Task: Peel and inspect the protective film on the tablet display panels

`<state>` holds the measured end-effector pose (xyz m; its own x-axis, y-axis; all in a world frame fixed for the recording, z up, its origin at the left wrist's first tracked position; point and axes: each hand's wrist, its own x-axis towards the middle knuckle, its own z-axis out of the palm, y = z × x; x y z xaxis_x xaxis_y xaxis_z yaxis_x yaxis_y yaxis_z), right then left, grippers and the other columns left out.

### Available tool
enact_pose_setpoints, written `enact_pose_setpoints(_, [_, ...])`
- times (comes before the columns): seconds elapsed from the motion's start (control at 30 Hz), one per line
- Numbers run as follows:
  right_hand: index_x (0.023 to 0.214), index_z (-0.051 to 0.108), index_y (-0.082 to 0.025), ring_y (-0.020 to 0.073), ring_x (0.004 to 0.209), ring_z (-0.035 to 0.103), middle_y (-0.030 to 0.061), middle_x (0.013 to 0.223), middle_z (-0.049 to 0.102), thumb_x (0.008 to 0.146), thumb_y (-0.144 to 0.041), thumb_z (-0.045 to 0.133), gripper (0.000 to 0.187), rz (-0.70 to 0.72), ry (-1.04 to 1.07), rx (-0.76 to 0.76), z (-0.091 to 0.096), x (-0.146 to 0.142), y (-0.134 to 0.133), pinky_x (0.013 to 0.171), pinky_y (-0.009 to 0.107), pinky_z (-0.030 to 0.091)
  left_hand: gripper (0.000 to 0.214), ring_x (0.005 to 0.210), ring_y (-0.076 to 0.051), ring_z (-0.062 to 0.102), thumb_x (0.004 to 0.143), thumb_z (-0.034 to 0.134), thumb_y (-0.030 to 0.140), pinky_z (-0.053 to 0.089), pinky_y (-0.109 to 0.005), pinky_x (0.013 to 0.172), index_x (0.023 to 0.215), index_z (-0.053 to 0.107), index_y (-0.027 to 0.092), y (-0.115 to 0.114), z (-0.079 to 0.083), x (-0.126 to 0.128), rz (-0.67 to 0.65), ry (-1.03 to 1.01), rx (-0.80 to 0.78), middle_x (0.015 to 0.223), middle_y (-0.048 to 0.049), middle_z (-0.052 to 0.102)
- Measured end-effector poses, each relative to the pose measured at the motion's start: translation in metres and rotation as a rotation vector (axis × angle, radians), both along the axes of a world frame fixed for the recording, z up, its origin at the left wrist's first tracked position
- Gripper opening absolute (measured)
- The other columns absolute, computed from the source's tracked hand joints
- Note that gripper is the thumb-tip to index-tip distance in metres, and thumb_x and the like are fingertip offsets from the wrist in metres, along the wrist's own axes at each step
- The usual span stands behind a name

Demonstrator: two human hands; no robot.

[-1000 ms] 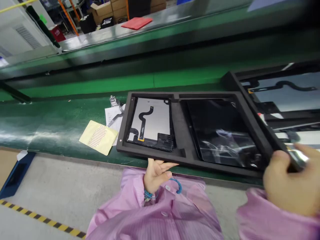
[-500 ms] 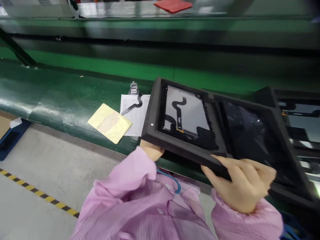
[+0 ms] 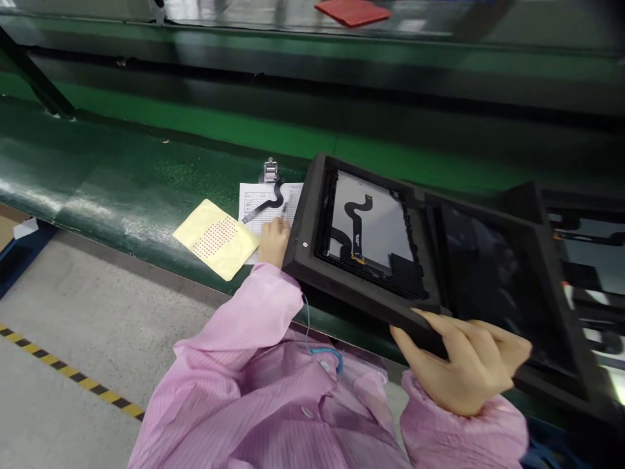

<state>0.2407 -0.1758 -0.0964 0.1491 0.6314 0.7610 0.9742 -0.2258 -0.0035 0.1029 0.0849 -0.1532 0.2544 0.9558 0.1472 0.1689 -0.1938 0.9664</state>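
My right hand (image 3: 463,361) is closed over the near edge of a black foam tray (image 3: 359,303), fingers on top and thumb at the side. The tray is tilted. Its left recess holds a display panel (image 3: 385,228) with a black flex cable (image 3: 358,225) lying on its pale back; a dark glossy panel (image 3: 498,280) fills the other recess. My left hand (image 3: 274,242) is beside the tray's left edge, over a printed sheet (image 3: 251,195), with fingers curled. A thin greyish thing shows at its fingertips, too blurred to name.
A loose black flex cable (image 3: 266,207) lies on the sheet, near a metal clip (image 3: 270,170). A yellow sheet with red dots (image 3: 215,238) overlaps the paper on the green bench (image 3: 122,176). Another foam tray with panels (image 3: 593,241) is at the right. A red cloth (image 3: 352,12) rests on the far shelf.
My left hand has come out from under the tray's near left corner and moved up onto the printed sheet. The right hand keeps its grip on the tray.
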Motion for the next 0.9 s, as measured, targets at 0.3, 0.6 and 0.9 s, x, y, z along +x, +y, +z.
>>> enact_pose_setpoints(0.3, [0.092,0.072,-0.021,0.0149,0.079,0.054,0.0009,0.083,0.067,0.080,-0.023,0.078,0.013,-0.021,0.088,-0.121,-0.029,-0.016,0.004,0.076,0.032,0.045,0.031,0.115,-0.032,0.057,0.078,0.058,0.016,0.043,-0.052,0.109,0.102,0.076,0.021,0.004,0.013,-0.060,-0.134,0.359,0.261,0.118,-0.0141,0.069])
enact_pose_setpoints(0.6, [0.117,0.063,-0.019,0.0189,0.103,0.055,0.0059,0.109,0.065,0.097,-0.044,0.056,0.033,-0.088,0.406,-0.192,-0.004,-0.002,0.007,0.095,0.034,0.048,0.032,0.113,-0.023,0.066,0.091,0.051,0.014,0.049,-0.041,0.106,0.111,0.074,0.021,-0.044,0.081,-0.061,-0.199,0.335,0.491,0.117,-0.0103,0.072])
enact_pose_setpoints(0.9, [0.145,0.046,-0.010,0.0419,0.135,0.037,0.0191,0.148,0.041,0.092,-0.037,0.051,0.060,-0.560,0.578,-0.547,-0.009,0.046,0.030,0.108,0.059,0.042,0.068,0.153,-0.034,0.029,0.068,0.072,0.011,0.025,-0.053,0.125,0.134,0.056,0.021,-0.136,0.083,0.104,-0.825,0.033,-0.530,0.158,-0.0147,0.041])
